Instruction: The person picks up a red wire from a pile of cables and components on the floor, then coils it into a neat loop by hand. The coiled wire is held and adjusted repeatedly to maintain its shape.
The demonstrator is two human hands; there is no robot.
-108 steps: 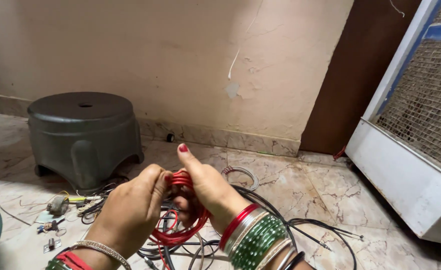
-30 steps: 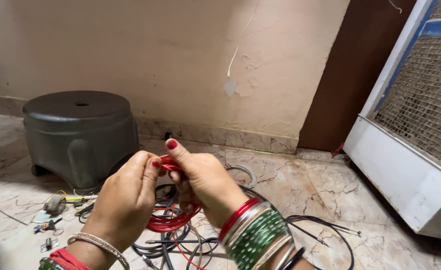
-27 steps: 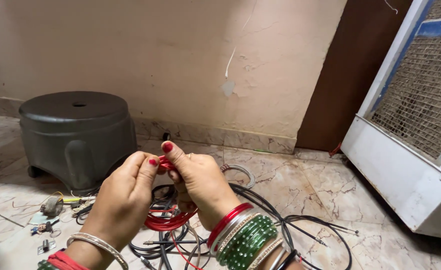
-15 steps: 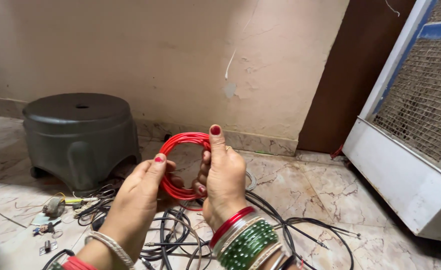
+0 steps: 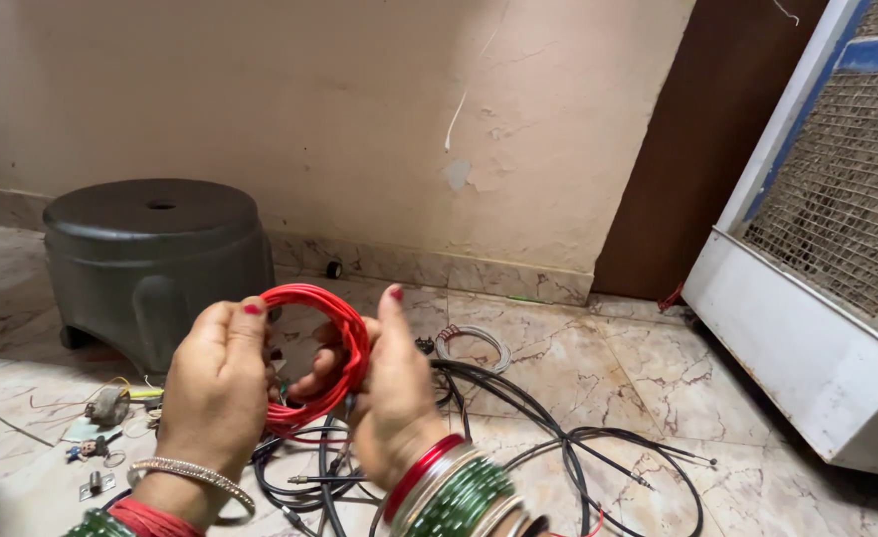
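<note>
Both hands closed on red wire coil (image 5: pixel 314 348) held above floor (image 5: pixel 598 378) and black cables (image 5: pixel 518 418): left hand (image 5: pixel 215 383) pinches rim, right hand (image 5: pixel 389 388) grips opposite side; best keep loops stacked, both grips firm.

A coiled red wire (image 5: pixel 321 350) sits between the left hand (image 5: pixel 215 388) and the right hand (image 5: pixel 391 393), above a tangle of black cables (image 5: pixel 518 438) spread on the marble floor (image 5: pixel 598 368). A round grey plastic stool (image 5: pixel 155 259) stands behind and left, against the wall; small metal parts (image 5: pixel 100 438) lie before it. A white metal cooler (image 5: pixel 817 259) stands far right.
</note>
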